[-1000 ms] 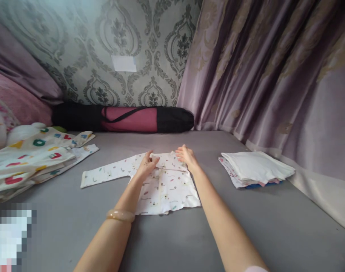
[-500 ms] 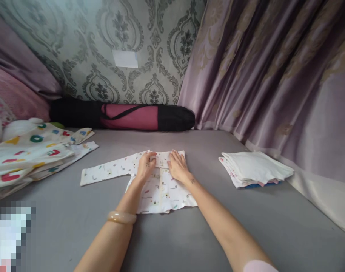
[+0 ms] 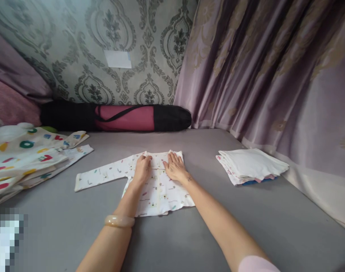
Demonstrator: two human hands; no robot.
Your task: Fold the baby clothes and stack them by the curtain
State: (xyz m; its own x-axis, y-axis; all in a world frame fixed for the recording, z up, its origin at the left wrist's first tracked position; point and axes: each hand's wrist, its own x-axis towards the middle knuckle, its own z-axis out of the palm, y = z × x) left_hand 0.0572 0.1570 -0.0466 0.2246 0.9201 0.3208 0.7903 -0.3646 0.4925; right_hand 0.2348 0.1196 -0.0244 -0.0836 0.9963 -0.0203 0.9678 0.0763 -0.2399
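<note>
1. At the centre of the frame, here's the shirt [image 3: 150,196], white with small prints, spread on the grey surface [image 3: 200,234]; one sleeve [image 3: 101,174] reaches out towards the left.

2. Up at its top edge, the left hand [image 3: 143,169] sits with fingers curled on the cloth; whether that grip pinches the fabric or merely presses, I cannot tell.

3. Just beside it, the right hand [image 3: 176,168] lies palm down, fingers extended and slightly apart, clamped on nothing. Between the hands runs a band [image 3: 158,163] of folded cloth, probably the other sleeve.

4. Handling, then: it looks light, thin and soft, likely cotton. No fragility to fear, but such limp cloth should crease and slide easily, so a flat palm suits it.

5. Where to take hold? Out at centre left, the cuff [image 3: 77,182] offers an easy pinch; lower down, the hem [image 3: 150,214] would want both corners taken together. Lifted by one point, it would probably droop and lose its folds.
</note>
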